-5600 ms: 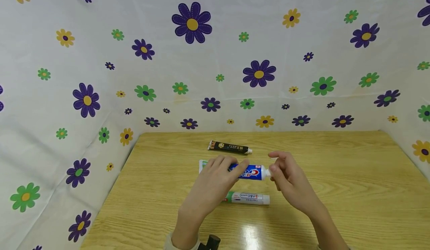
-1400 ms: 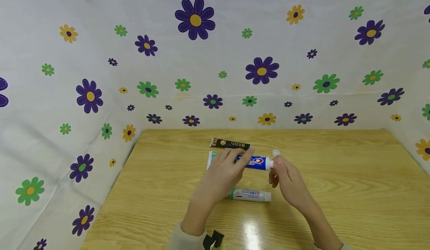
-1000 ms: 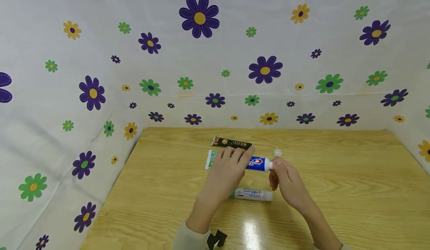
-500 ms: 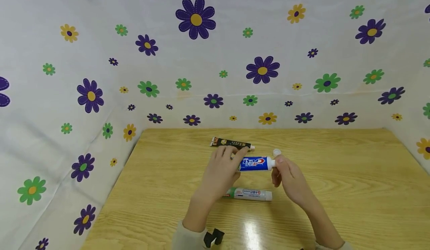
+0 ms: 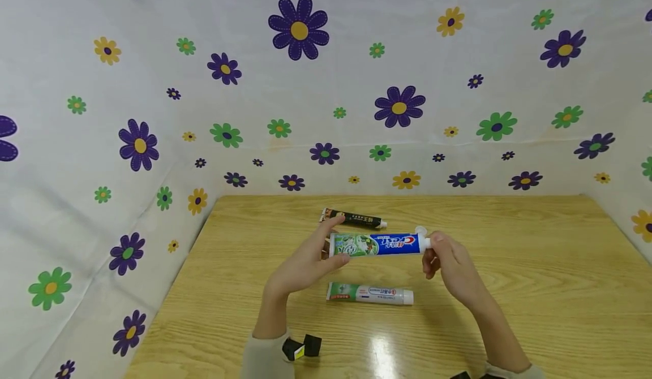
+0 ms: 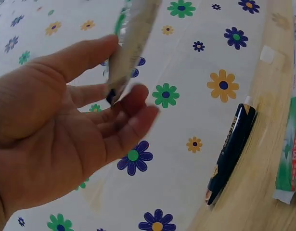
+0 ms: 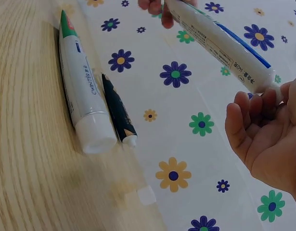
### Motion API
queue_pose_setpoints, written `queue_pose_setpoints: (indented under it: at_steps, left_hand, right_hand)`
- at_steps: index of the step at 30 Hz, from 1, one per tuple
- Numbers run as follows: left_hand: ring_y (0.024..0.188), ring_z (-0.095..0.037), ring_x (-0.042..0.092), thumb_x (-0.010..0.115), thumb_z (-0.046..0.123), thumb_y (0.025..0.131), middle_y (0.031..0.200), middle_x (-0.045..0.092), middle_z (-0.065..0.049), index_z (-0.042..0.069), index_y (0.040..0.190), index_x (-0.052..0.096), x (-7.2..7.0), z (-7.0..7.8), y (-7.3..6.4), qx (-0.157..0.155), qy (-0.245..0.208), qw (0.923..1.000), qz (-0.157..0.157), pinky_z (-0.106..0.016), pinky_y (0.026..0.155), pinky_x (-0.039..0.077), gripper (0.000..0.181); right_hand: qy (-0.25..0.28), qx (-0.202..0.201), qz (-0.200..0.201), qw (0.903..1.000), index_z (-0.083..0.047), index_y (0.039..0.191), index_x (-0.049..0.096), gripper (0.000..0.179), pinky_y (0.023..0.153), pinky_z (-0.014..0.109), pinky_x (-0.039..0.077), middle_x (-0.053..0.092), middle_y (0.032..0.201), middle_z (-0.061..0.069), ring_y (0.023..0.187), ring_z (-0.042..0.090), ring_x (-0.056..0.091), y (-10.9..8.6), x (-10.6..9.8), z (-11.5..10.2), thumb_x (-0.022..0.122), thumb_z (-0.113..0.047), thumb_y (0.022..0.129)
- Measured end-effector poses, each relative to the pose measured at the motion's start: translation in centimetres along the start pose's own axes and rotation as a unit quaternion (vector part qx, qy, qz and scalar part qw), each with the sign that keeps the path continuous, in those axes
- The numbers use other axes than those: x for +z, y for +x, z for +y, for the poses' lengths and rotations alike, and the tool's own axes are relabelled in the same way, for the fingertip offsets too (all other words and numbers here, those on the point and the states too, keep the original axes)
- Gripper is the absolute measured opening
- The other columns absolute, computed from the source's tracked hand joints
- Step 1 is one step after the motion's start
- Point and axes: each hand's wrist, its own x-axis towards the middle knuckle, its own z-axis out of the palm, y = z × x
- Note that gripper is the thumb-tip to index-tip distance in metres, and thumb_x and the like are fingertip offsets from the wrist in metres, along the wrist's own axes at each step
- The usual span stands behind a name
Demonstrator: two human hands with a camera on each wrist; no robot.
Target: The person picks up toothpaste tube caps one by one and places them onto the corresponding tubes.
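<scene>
A blue, white and green Crest toothpaste tube [image 5: 392, 244] is held level above the table, nozzle end to the right. My right hand [image 5: 458, 268] pinches its white neck between thumb and curled fingers, as the right wrist view shows too. Around the flat tail end is my left hand [image 5: 300, 266], loosely spread, thumb along the near edge and index finger reaching past the far side. In the left wrist view the tail [image 6: 120, 72] lies between thumb and fingers. A small white cap [image 5: 420, 231] sits on the table just behind the nozzle.
Behind the held tube lies a black toothpaste tube [image 5: 356, 219]. Nearer me lies a white and green toothpaste tube [image 5: 372, 294]. The wooden table [image 5: 535, 288] is bounded by a flower-print cloth [image 5: 326, 85] at back and sides.
My left hand has left the tube's middle for its tail, its fingers now spread. The Crest tube has shifted slightly right with my right hand. The white cap now shows on the table.
</scene>
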Motion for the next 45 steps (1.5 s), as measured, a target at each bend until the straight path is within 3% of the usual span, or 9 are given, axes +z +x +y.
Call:
queue_pose_setpoints:
  at_steps: [3, 7, 13, 20, 23, 27, 33, 40, 45]
  left_hand:
    - [0.082, -0.023, 0.054, 0.064, 0.017, 0.098, 0.138, 0.046, -0.016, 0.020, 0.157, 0.021, 0.0, -0.6, 0.4, 0.002, -0.024, 0.9997, 0.010, -0.030, 0.069, 0.049, 0.073]
    - [0.091, -0.020, 0.056, 0.065, 0.012, 0.097, 0.141, 0.046, -0.020, 0.015, 0.155, 0.027, 0.6, -1.7, 1.3, -0.006, -0.014, 0.9993, 0.033, -0.033, 0.079, 0.051, 0.069]
    - [0.097, -0.023, 0.055, 0.065, 0.007, 0.096, 0.140, 0.047, -0.020, 0.001, 0.144, 0.045, 1.8, -2.8, 1.9, -0.019, 0.030, 0.9981, 0.050, -0.034, 0.078, 0.051, 0.053]
    - [0.118, -0.035, 0.052, 0.067, 0.005, 0.092, 0.139, 0.049, -0.021, 0.003, 0.138, 0.053, 2.6, -3.4, 2.1, -0.027, 0.048, 0.9962, 0.068, -0.048, 0.094, 0.049, 0.048]
    - [0.127, -0.039, 0.047, 0.068, 0.003, 0.091, 0.138, 0.049, -0.023, 0.002, 0.137, 0.054, 2.9, -3.6, 2.1, -0.041, 0.056, 0.9949, 0.072, -0.054, 0.102, 0.043, 0.049]
    - [0.129, -0.041, 0.046, 0.069, 0.002, 0.089, 0.138, 0.047, -0.024, 0.004, 0.137, 0.055, 3.1, -3.6, 2.2, -0.065, 0.063, 0.9928, 0.079, -0.055, 0.106, 0.041, 0.050]
    - [0.130, -0.043, 0.046, 0.068, 0.001, 0.089, 0.140, 0.048, -0.025, 0.002, 0.137, 0.056, 3.4, -3.8, 2.5, -0.080, 0.059, 0.9911, 0.088, -0.056, 0.105, 0.041, 0.050]
    - [0.126, -0.041, 0.050, 0.067, 0.004, 0.090, 0.139, 0.050, -0.024, 0.001, 0.135, 0.057, 3.8, -4.2, 2.7, -0.090, 0.053, 0.9906, 0.089, -0.053, 0.102, 0.045, 0.047]
    - [0.117, -0.038, 0.055, 0.066, 0.006, 0.091, 0.136, 0.054, -0.022, 0.000, 0.133, 0.059, 4.0, -4.9, 2.7, -0.104, 0.031, 0.9891, 0.099, -0.052, 0.097, 0.048, 0.043]
  right_hand:
    - [-0.021, 0.014, 0.006, 0.9997, 0.002, 0.085, 0.048, 0.043, 0.056, 0.035, 0.054, 0.053, 0.073, 0.014, 0.061, 0.025, 0.056, 0.0, 0.1, 0.2, 0.028, -0.026, 0.111]
    - [-0.055, 0.043, 0.018, 0.9974, 0.000, 0.089, 0.050, 0.038, 0.058, 0.036, 0.055, 0.053, 0.074, 0.013, 0.064, 0.025, 0.057, 0.1, 0.5, 0.5, 0.033, -0.026, 0.110]
    - [-0.100, 0.084, 0.036, 0.9908, 0.000, 0.097, 0.057, 0.039, 0.057, 0.034, 0.055, 0.056, 0.077, 0.013, 0.064, 0.023, 0.058, 0.2, 1.2, 1.0, 0.040, -0.033, 0.108]
    - [-0.131, 0.122, 0.044, 0.9829, 0.004, 0.104, 0.061, 0.037, 0.055, 0.028, 0.053, 0.056, 0.081, 0.013, 0.064, 0.023, 0.058, 0.6, 1.7, 1.4, 0.043, -0.028, 0.108]
    - [-0.105, 0.144, 0.040, 0.9832, 0.007, 0.107, 0.062, 0.037, 0.056, 0.028, 0.055, 0.059, 0.087, 0.018, 0.064, 0.020, 0.060, 0.8, 1.8, 1.7, 0.044, -0.025, 0.108]
    - [-0.031, 0.170, 0.040, 0.9842, 0.011, 0.109, 0.062, 0.038, 0.062, 0.032, 0.059, 0.063, 0.096, 0.022, 0.069, 0.020, 0.065, 0.9, 2.0, 2.4, 0.044, -0.022, 0.108]
    - [0.086, 0.205, 0.037, 0.9742, 0.015, 0.123, 0.056, 0.040, 0.070, 0.033, 0.060, 0.061, 0.111, 0.026, 0.079, 0.018, 0.067, 1.0, 1.5, 3.9, 0.041, -0.018, 0.108]
    - [0.160, 0.243, 0.078, 0.9536, 0.015, 0.133, 0.050, 0.038, 0.065, 0.030, 0.059, 0.071, 0.094, 0.014, 0.066, 0.011, 0.067, 1.3, 1.2, 5.0, 0.049, -0.010, 0.104]
    - [0.190, 0.259, 0.046, 0.9459, 0.016, 0.138, 0.042, 0.043, 0.066, 0.029, 0.059, 0.070, 0.092, 0.009, 0.066, 0.010, 0.067, 1.4, 1.1, 5.6, 0.047, -0.010, 0.104]
